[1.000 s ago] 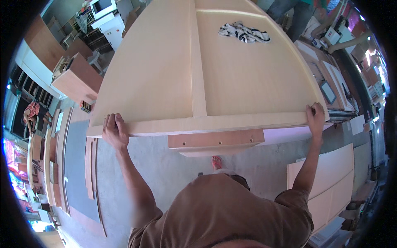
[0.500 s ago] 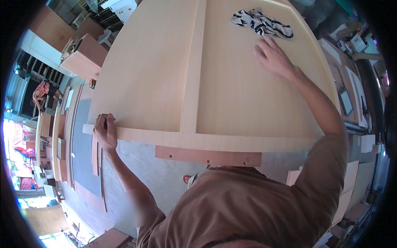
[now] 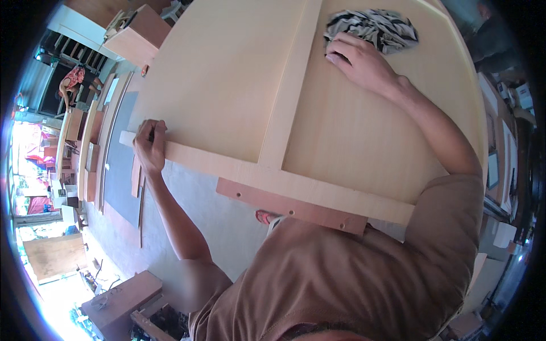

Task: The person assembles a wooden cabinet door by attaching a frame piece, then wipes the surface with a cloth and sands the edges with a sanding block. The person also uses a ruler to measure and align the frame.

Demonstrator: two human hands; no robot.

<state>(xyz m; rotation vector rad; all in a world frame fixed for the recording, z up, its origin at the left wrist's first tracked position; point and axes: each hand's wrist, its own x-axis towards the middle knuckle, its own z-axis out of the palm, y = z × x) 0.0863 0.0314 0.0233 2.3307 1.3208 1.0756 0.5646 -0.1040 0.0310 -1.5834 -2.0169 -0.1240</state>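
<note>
A large pale wooden panel (image 3: pixel 222 74) with a raised rim and a central crossbar (image 3: pixel 291 85) spans the view ahead of me. At its near left corner my left hand (image 3: pixel 150 146) is closed around the rim. A crumpled black-and-white striped rag (image 3: pixel 392 31) lies on the panel's right section, toward the far side. My right hand (image 3: pixel 364 63) rests over the rag's near left edge, fingers curled in on it; the fingertips are partly hidden. My right arm reaches across the panel's right section.
Below the near rim juts a reddish-brown board with holes (image 3: pixel 290 207). Long boards (image 3: pixel 94 153) and a grey sheet (image 3: pixel 122 162) lie to the left, where another person (image 3: pixel 74 82) bends over. Wooden boxes (image 3: pixel 122 301) stand at lower left.
My right hand has come onto the rag, which is now bunched rounder. The view has turned, so the panel sits tilted, its near edge sloping down to the right. My left hand keeps its hold.
</note>
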